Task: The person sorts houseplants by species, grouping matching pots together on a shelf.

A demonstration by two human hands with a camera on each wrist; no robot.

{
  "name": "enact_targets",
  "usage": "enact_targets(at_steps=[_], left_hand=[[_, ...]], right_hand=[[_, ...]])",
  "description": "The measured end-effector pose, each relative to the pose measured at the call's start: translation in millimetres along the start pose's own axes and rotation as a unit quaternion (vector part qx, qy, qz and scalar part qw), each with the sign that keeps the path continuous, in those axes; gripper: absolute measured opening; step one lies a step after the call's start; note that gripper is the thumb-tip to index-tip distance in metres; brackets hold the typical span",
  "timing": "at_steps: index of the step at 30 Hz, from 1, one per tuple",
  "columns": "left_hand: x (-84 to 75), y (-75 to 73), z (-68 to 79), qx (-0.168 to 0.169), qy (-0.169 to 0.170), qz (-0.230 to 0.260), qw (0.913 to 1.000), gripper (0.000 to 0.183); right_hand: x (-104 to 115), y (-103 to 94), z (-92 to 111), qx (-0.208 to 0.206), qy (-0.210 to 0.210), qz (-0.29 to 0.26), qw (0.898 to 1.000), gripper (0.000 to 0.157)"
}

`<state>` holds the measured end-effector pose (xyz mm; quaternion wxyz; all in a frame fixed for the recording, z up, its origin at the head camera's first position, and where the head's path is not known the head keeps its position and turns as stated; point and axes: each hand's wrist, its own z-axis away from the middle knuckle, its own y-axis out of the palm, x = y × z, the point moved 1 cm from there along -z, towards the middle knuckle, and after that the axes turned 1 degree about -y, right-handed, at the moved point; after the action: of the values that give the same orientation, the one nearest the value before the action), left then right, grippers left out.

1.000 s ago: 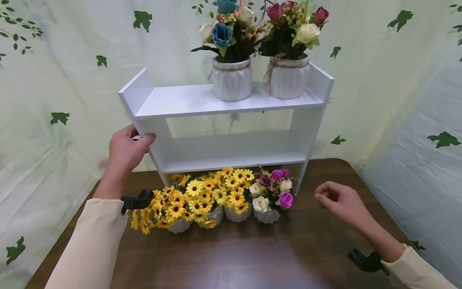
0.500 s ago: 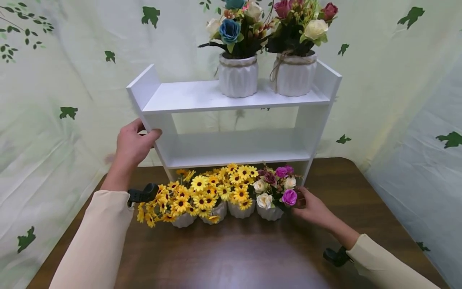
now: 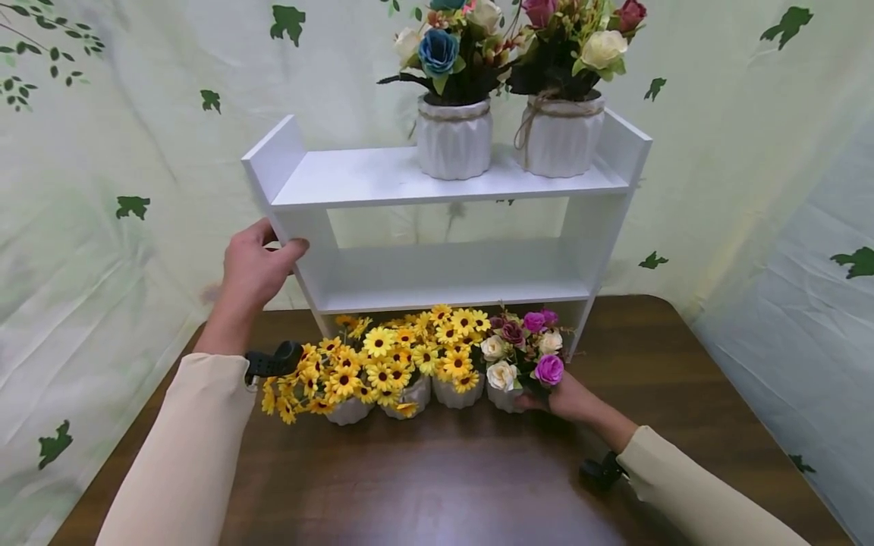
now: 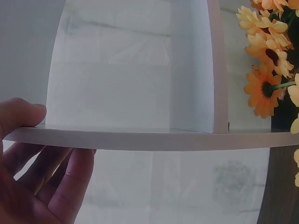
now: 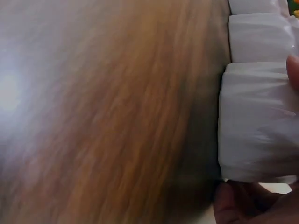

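Note:
My left hand (image 3: 256, 265) grips the left side panel of a white two-tier shelf (image 3: 355, 174). In the left wrist view the thumb (image 4: 25, 114) lies on one face of that panel and the fingers (image 4: 74, 186) on the other. At the right end of a row in front of the shelf stands a white flowerpot (image 3: 504, 400) with cream, purple and dark-red artificial roses. My right hand (image 3: 570, 398) holds this pot low on its right side, partly hidden under the blooms. The right wrist view has fingers (image 5: 226, 205) and thumb at opposite sides of the white pot (image 5: 257, 121).
Several white pots of yellow daisies (image 3: 378, 375) stand to the left of the rose pot on the brown table (image 3: 410, 485). On the upper tier are a pot with blue and cream roses (image 3: 454, 140) and one with red and cream roses (image 3: 563, 136).
My right hand has come in from the right, reached the rose pot and closed around it. The left hand keeps its grip on the shelf panel. The view has shifted slightly.

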<state>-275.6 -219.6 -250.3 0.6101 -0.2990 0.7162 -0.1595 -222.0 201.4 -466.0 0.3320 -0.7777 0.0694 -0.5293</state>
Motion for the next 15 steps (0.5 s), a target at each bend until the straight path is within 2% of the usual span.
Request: enact_targets(at_steps=[4,9,13,15], left_hand=[[0.0,-0.9,0.2,0.002,0.001,0.006,1.0000,0.058],[0.2,-1.1,-0.2,-0.001,0.006,0.011,0.9999,0.058],[-0.2,-0.8,0.8,0.001,0.014,0.001,0.9999,0.058],[0.2,-1.1,2.3,0.001,0.017,-0.007,0.9998,0.057]], right_hand=[[-0.6,4.6,-4.1,-0.010,-0.040,-0.045,0.998,0.051],[-2.3,7.6,-7.4,-0.041,-0.033,-0.084,0.995,0.058],[1.4,0.6,-1.1,-0.072,-0.057,-0.062,0.994,0.061],[6.3,-6.2,6.1,-0.087,-0.069,-0.032,0.993,0.063]])
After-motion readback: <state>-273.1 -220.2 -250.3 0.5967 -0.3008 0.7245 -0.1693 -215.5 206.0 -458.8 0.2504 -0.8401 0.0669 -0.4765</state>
